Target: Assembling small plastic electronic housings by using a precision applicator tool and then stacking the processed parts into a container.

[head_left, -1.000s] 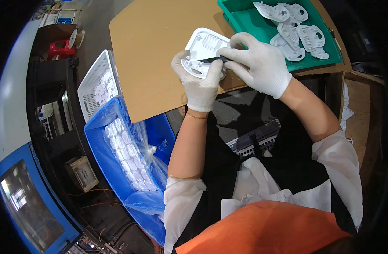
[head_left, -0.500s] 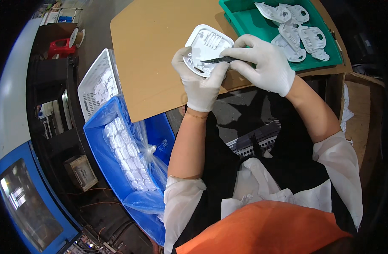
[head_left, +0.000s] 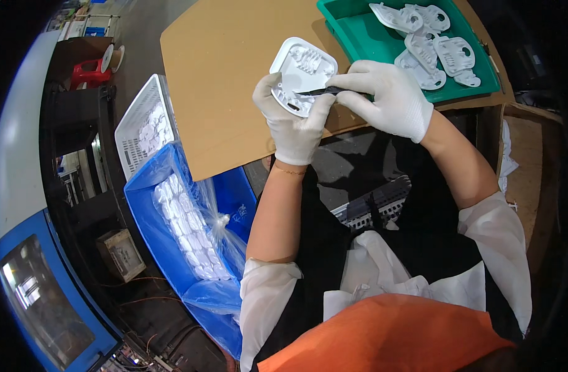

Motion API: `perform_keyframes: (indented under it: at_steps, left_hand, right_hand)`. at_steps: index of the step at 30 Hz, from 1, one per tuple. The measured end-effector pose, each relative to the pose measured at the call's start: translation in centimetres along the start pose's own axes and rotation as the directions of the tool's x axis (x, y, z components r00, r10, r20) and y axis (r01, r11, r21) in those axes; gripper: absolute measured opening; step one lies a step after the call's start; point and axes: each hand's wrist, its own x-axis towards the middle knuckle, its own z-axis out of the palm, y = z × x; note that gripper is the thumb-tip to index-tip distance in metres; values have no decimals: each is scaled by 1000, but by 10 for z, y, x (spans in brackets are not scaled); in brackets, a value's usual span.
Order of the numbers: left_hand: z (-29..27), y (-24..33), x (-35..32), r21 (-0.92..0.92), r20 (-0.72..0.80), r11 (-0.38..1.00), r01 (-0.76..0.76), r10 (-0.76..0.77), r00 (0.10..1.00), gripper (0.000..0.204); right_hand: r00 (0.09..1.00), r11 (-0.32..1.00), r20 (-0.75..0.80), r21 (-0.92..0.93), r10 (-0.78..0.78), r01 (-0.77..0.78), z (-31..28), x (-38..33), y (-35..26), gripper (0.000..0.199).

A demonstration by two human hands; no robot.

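two gloved hands work over a brown cardboard sheet (head_left: 234, 74). the left hand (head_left: 290, 118) is curled around the lower edge of a white moulded plastic part (head_left: 302, 74), holding it tilted above the sheet. the right hand (head_left: 389, 96) pinches a thin dark blade tool (head_left: 321, 92) between fingertips, its tip lying on the part's near edge. judged step: trimming the edge, partway through; the next stroke seems to call for a steady grip and a blade path kept off the left thumb, which lies just beside the tip. to the person's right, a green tray (head_left: 358, 37) holds several similar white parts (head_left: 432, 49). to the left stand a white mesh basket (head_left: 135, 124) and a blue crate (head_left: 147, 223) with a clear bag of white pieces (head_left: 184, 229). nothing lies between hands and tray; the crate sits below the sheet's edge, well apart.
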Motion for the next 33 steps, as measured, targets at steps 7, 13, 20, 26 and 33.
perform_keyframes:
  at_steps: [7, 13, 20, 26, 33]
  left_hand:
    - [0, -2, 0, 65, 6, 997, -50, 49, 999, 75]
    - [4, 11, 3, 62, -142, 998, 25, -16, 990, 73]
    - [3, 15, 3, -92, -100, 994, 66, -75, 992, 81]
    - [5, -5, -3, 185, 47, 980, -77, 70, 996, 83]
    - [6, 8, -1, 227, 193, 967, -119, 75, 978, 83]
  right_hand:
    - [999, 997, 52, 77, 7, -11, -2, 1, 2, 21]
    - [998, 998, 43, -40, 41, -39, 0, -1, -6, 18]
    - [980, 968, 23, 155, 198, -200, -4, 3, -3, 20]
    - [995, 918, -69, 395, 71, -38, -2, 5, -4, 19]
    - [888, 682, 173, 584, 425, -440, -5, 7, 10, 31]
